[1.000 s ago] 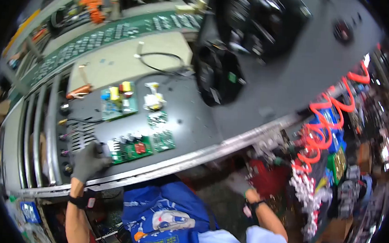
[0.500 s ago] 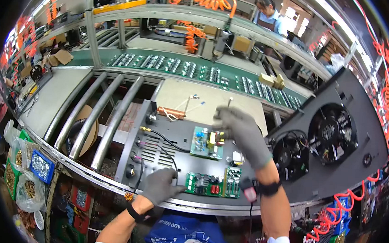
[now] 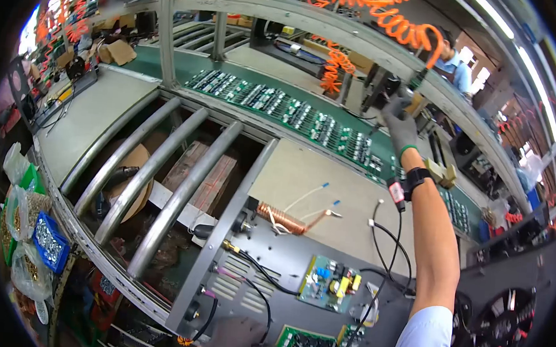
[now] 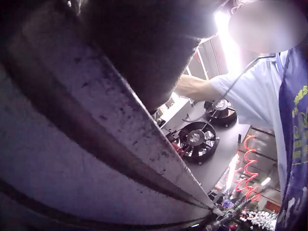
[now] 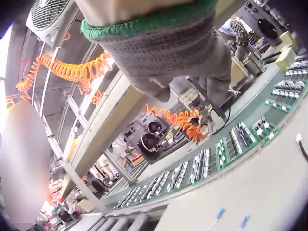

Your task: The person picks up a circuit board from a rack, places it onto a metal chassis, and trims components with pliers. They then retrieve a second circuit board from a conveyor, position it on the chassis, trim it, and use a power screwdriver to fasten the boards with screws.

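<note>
My gloved right hand [image 3: 400, 125] reaches far forward over the green conveyor. Its fingertips are close to a tool [image 3: 417, 79] hanging from an orange coiled hose [image 3: 395, 25]. In the right wrist view the thumb stands apart from the fingers [image 5: 219, 91], with background visible between them. My left hand [image 3: 236, 337], gloved in grey, rests low over the dark metal chassis panel [image 3: 264, 246]. Its fingers lie beside a green circuit board [image 3: 299, 342]. A second board [image 3: 328, 283] with yellow and blue parts sits above it. In the left wrist view, dark glove and a close metal edge hide the fingers.
A copper coil [image 3: 282, 217] with white leads lies at the chassis's back edge. Metal rollers [image 3: 181, 199] are on the left. Rows of small boards [image 3: 288, 114] line the conveyor. Black fans [image 3: 504, 324] are at right, and blue bins of screws [image 3: 50, 242] stand at left.
The right hand has gone from low at the right, across the chassis, to far forward over the conveyor. The left hand stays near the green board. The head view has swung left and forward.
</note>
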The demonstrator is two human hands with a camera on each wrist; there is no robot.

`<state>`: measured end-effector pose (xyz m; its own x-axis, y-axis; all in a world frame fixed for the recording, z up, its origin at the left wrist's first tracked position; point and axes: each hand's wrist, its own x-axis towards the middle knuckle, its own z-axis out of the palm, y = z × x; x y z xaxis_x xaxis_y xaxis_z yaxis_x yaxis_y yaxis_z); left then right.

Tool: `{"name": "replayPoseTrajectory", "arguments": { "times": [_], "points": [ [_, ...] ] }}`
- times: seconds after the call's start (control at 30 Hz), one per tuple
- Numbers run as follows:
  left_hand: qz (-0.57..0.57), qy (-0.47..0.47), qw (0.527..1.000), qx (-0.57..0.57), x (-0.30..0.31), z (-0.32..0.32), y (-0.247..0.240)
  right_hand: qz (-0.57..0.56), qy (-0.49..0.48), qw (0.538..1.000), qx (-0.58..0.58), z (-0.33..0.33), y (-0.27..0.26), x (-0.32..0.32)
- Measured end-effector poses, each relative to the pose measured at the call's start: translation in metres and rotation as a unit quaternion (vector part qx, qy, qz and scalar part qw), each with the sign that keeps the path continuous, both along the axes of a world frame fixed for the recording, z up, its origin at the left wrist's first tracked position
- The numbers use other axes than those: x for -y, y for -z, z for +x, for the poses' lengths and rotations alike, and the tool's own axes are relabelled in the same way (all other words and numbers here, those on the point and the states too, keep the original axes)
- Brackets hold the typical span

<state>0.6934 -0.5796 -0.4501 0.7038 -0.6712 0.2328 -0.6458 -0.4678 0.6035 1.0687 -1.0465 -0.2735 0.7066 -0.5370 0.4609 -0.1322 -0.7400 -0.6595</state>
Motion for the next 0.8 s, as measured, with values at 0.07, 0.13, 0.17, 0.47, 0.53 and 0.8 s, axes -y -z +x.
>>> {"name": "replayPoseTrajectory", "arguments": {
  "times": [0.07, 0.13, 0.17, 0.47, 0.53, 0.8],
  "points": [
    [0.008, -0.007, 0.998, -0.068, 0.0, 0.007, -0.033, 0.018, 0.011, 1.0, 0.021, 0.034, 0.009, 0.019],
    [0.006, 0.006, 0.997, -0.08, -0.003, 0.007, -0.03, 0.049, -0.025, 0.991, 0.123, 0.049, 0.014, 0.013],
    [-0.054, -0.019, 0.997, -0.047, -0.002, 0.008, -0.032, 0.042, 0.004, 0.993, 0.108, 0.061, 0.019, 0.026],
    [-0.027, -0.061, 0.996, 0.054, -0.003, -0.006, 0.005, 0.319, -0.162, 0.92, 0.158, 0.0, -0.034, -0.043],
    [-0.067, -0.076, 0.992, 0.079, -0.001, -0.009, 0.009, 0.352, -0.221, 0.891, 0.182, -0.049, -0.061, -0.079],
    [-0.242, -0.163, 0.935, 0.204, -0.072, -0.055, -0.041, 0.201, -0.376, 0.882, 0.201, -0.318, -0.072, -0.164]
  ]
}}
